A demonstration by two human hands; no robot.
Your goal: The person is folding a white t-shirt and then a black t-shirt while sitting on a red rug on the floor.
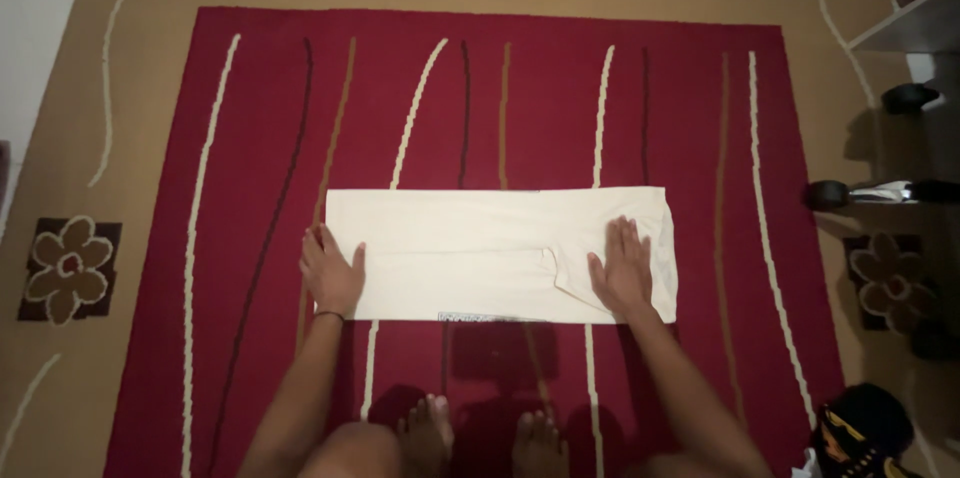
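Cloth (480,253), cream, folded into a long flat rectangle, lies across the middle of the red striped rug (240,138), nearer its near edge. Left hand (330,273) lies flat on the cloth's left end, fingers spread, gripping nothing. Right hand (622,268) lies flat near the right end, fingers straight and together, palm down, no grip. Bare feet (480,438) at the rug's near edge. Dumbbell (880,193) off the rug's right edge.

Dim, warm indoor light; soft focus overall, dark shadows toward the corners.
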